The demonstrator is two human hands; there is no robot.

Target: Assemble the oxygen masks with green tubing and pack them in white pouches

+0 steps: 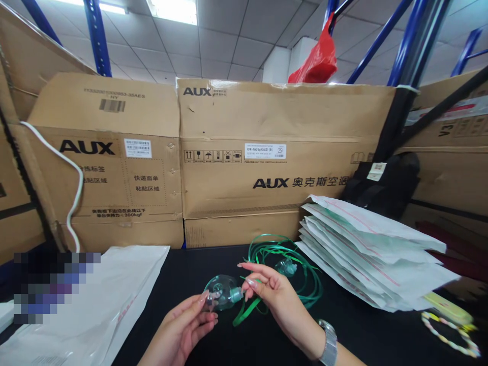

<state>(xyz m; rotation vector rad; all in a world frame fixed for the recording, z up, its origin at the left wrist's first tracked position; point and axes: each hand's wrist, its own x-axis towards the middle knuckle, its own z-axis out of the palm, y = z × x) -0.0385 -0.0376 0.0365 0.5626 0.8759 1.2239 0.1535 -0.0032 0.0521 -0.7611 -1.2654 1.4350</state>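
A clear oxygen mask (225, 300) with a pale green connector on its right end is held over the black table. My left hand (188, 325) is closed on the mask's left edge, thumb on top and fingers below. Close to the connector, my right hand (276, 295) pinches a green elastic strap (249, 311), with its index finger stretched out. The strap hangs in a loop below the fingers. Behind my right hand lies a coil of green tubing (314, 284) with another clear green fitting (286, 267) in it.
A stack of white padded mailers (366, 254) stands on the right, with a beaded bracelet (450, 338) beside it. A white plastic bag (102, 295) lies at left. Large cardboard boxes (229, 193) wall off the table's back. A white cable (81, 188) hangs at left.
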